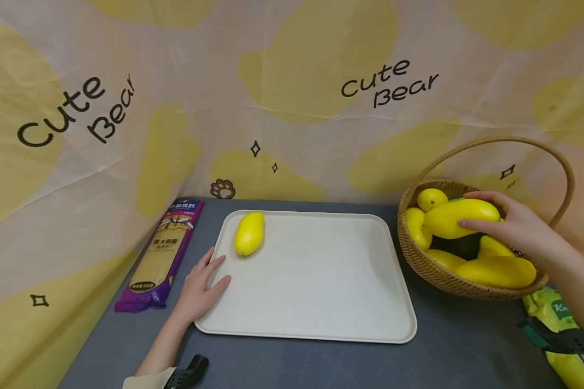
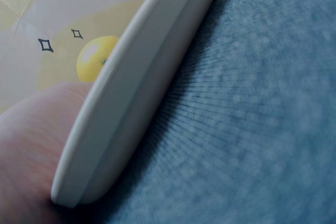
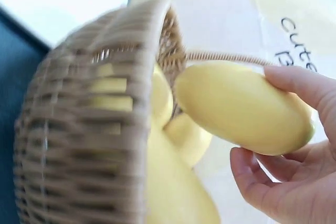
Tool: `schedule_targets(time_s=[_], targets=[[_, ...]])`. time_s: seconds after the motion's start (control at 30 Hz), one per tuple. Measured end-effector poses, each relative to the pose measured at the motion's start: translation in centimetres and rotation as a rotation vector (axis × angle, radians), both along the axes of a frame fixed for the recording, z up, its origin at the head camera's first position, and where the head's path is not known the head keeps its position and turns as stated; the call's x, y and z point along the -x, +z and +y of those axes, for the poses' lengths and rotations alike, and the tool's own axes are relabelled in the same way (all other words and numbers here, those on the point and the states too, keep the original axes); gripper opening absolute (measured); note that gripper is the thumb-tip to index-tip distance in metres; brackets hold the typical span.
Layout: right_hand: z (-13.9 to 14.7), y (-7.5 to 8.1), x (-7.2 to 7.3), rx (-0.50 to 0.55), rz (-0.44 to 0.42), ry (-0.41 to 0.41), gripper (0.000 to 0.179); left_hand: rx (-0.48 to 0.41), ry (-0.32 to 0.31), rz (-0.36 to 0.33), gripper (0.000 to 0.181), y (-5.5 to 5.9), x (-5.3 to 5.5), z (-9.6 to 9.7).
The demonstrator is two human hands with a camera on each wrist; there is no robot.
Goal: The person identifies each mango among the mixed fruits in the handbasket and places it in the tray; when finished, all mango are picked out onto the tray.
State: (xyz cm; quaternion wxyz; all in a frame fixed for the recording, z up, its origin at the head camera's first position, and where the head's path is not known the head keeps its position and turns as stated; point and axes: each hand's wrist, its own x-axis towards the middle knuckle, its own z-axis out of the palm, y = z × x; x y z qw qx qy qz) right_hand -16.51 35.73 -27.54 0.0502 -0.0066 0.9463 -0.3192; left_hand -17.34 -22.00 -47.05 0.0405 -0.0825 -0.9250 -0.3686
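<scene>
My right hand (image 1: 523,221) grips a plump yellow mango (image 1: 459,218) between thumb and fingers, over the wicker basket (image 1: 430,273). In the right wrist view, this mango (image 3: 241,106) sits at the basket's mouth, with the thumb on one side and fingers on the other. Other yellow fruits (image 1: 498,271) fill the basket, among them a small round one (image 1: 431,199). My left hand (image 1: 199,289) rests on the left rim of the white tray (image 1: 316,281), fingers spread. Near the tray's back left corner lies another yellow mango (image 1: 249,233).
A purple pasta packet (image 1: 160,248) lies left of the tray. The basket's tall arched handle (image 1: 525,139) rises behind my right hand. Under my right forearm is a yellow-green packet (image 1: 555,310). A patterned cloth (image 1: 292,108) hangs behind the dark table (image 1: 350,364).
</scene>
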Motion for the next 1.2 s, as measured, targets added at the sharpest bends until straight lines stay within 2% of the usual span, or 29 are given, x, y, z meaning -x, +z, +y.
schedule_targets(time_s=[0.13, 0.23, 0.37, 0.43, 0.6, 0.73, 0.87, 1.07, 1.2], targets=[[-0.6, -0.4, -0.3, 0.230, -0.005, 0.002, 0.057, -0.001, -0.002, 0.007, 0.056, 0.0, 0.0, -0.1], [-1.3, -0.7, -0.3, 0.478, -0.024, 0.029, 0.042, 0.000, -0.003, 0.010, 0.056, -0.1, -0.1, -0.1], [-3.3, -1.2, 0.1, 0.813, -0.087, 0.070, 0.039, -0.002, 0.002, 0.007, 0.056, -0.1, -0.2, -0.3], [-4.6, -1.3, 0.3, 0.921, -0.131, 0.079, 0.041, -0.006, 0.006, 0.008, 0.055, -0.1, -0.2, -0.3], [-8.4, -1.9, 0.7, 1.004, -0.220, 0.078, 0.044, -0.012, 0.003, 0.013, 0.056, 0.0, -0.2, -0.3], [-11.1, -2.7, 1.0, 1.014, -0.246, 0.074, 0.041, -0.013, -0.001, 0.006, 0.056, 0.1, -0.2, -0.2], [-13.5, -3.9, 1.5, 1.032, -0.275, 0.035, 0.042, -0.014, -0.002, -0.001, 0.056, 0.1, -0.1, -0.2], [-16.9, -6.6, 3.1, 1.059, -0.314, -0.035, 0.039, -0.014, -0.003, 0.010, 0.056, 0.3, -0.1, -0.2], [-19.2, -8.9, 4.5, 1.124, -0.355, -0.058, 0.031, -0.021, -0.009, 0.013, 0.055, 0.4, -0.1, -0.2]])
